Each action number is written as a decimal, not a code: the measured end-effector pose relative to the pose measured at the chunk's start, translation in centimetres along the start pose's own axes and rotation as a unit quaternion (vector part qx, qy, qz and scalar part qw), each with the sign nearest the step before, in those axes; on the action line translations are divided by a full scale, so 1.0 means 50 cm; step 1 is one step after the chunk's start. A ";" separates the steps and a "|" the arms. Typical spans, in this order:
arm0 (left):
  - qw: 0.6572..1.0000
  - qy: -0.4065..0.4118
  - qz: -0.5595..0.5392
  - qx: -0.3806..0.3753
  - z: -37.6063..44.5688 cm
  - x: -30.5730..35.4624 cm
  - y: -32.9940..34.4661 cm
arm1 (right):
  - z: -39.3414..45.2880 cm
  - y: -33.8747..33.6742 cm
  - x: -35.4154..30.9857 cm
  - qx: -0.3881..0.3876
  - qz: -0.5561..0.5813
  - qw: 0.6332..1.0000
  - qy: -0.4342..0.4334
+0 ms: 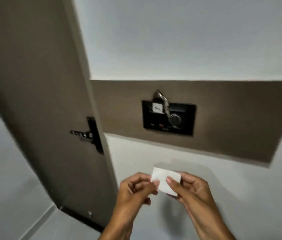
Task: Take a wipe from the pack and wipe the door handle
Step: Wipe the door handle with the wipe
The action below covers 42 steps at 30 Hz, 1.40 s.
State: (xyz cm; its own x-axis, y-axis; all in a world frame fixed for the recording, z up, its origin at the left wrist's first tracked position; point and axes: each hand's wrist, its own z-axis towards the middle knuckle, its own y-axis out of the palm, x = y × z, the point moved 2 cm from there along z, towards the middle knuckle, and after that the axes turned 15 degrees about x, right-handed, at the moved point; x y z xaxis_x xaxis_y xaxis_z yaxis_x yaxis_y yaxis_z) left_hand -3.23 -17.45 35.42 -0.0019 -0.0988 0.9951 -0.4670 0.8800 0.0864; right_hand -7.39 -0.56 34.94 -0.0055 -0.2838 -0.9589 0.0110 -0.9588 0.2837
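A small white folded wipe (162, 177) is held between both hands in front of the wall, low in the view. My left hand (135, 191) pinches its left edge with thumb and fingers. My right hand (194, 189) grips its right side. The door handle (83, 135), a dark metal lever on a black plate, sits on the brown door (38, 101) up and to the left of my hands, well apart from them. No pack of wipes is in view.
The brown door stands ajar at the left, its edge towards me. On the wall's brown band a black key-card panel (168, 117) holds a card with keys hanging. Grey floor (64, 227) lies below.
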 end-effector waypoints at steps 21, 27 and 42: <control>0.569 0.641 0.463 0.227 0.768 0.281 -0.566 | 0.264 0.703 0.277 0.109 -0.483 0.608 -0.621; 0.523 0.683 0.443 0.253 0.896 0.255 -0.495 | 0.312 0.665 0.308 0.035 -0.593 0.492 -0.636; 0.533 0.739 0.309 0.273 0.949 0.233 -0.481 | 0.355 0.820 0.334 -0.038 -0.774 0.227 -0.590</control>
State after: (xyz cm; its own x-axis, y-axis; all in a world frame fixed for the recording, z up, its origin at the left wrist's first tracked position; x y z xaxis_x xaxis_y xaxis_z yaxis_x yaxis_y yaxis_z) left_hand -33.99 -61.81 42.68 0.2056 0.9606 -0.1871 -0.9694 0.2261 0.0954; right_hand -24.76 -44.77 30.72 -0.3253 0.5437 0.7737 -0.9005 0.0716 -0.4289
